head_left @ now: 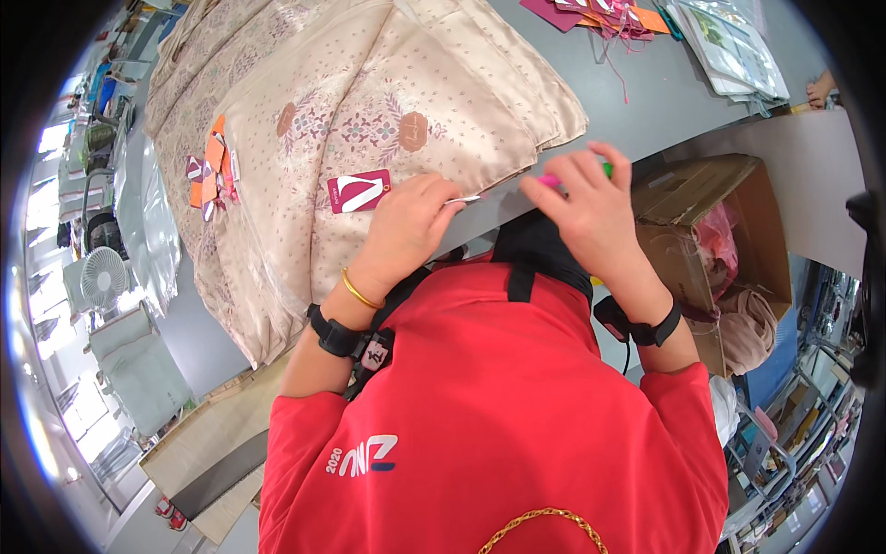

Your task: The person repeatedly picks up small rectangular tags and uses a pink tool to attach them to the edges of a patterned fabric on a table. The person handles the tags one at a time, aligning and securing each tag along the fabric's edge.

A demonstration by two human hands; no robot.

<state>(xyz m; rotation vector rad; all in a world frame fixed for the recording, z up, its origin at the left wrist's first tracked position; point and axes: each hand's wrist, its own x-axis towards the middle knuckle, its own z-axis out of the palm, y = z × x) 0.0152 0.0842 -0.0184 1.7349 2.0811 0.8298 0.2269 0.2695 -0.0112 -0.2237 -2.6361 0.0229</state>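
Beige patterned fabric pieces point(369, 92), probably garments, lie stacked on the grey table in front of me. My left hand point(408, 223) rests at the near edge of the top piece, its fingers pinching a small white label point(464, 198). Beside that hand a maroon hang tag point(359, 192) with a white mark lies flat on the fabric. Just right of the stack, my right hand point(586, 198) is raised, closed round a slim pink tool with a green end point(551, 180). Its fingers hide most of the tool, so its kind is unclear. The two hands are apart.
Orange and maroon tags point(217, 171) lie on the fabric's left side; more tags point(604, 17) sit at the far right, near plastic-wrapped packets point(727, 51). An open cardboard box point(669, 198) with pink plastic and beige cloth stands right. Another person's hand point(820, 90) shows at the far right.
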